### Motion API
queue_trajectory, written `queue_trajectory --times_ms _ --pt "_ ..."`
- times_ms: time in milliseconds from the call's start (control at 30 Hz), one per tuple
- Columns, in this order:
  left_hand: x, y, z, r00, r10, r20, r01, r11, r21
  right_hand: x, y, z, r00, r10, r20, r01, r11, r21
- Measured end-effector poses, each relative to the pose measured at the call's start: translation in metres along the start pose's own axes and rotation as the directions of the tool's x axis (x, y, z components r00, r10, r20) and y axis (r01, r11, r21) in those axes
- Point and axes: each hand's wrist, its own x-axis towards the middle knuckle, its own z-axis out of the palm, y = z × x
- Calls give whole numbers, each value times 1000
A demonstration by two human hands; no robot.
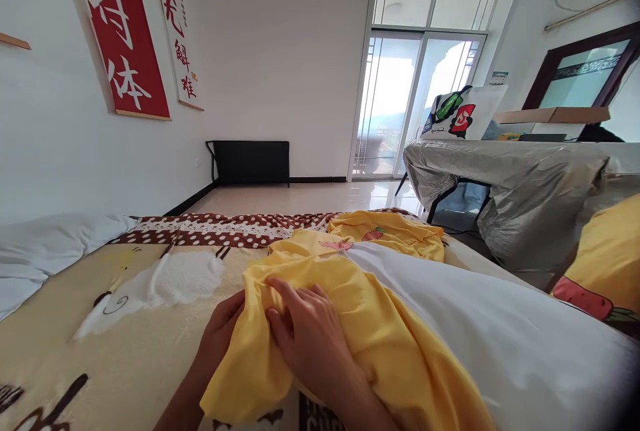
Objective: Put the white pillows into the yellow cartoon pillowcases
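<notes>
A yellow cloth cover (370,311) with carrot prints lies bunched on the bed, partly over a white pillow or quilt (500,331). My right hand (310,334) rests on top of the yellow cloth, fingers together and pressing into a fold. My left hand (223,331) is tucked under the cloth's left edge, its fingers hidden inside the fabric and curled around it.
The bed (135,344) has a beige cartoon-print sheet with a brown polka-dot border (225,228). A white pillow (45,248) lies at the left. A table under grey plastic (520,178) stands at the right. A black radiator (250,161) and glass doors (410,104) are behind.
</notes>
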Motion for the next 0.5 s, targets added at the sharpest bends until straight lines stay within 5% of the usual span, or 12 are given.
queue_trajectory --times_ms 267,500 --pt "-23 15 25 998 61 -19 -59 996 61 -3 1 1 995 89 -37 -85 993 84" --pt "-19 26 31 944 98 314 -198 931 305 12 15 22 935 243 -259 -173 949 263"
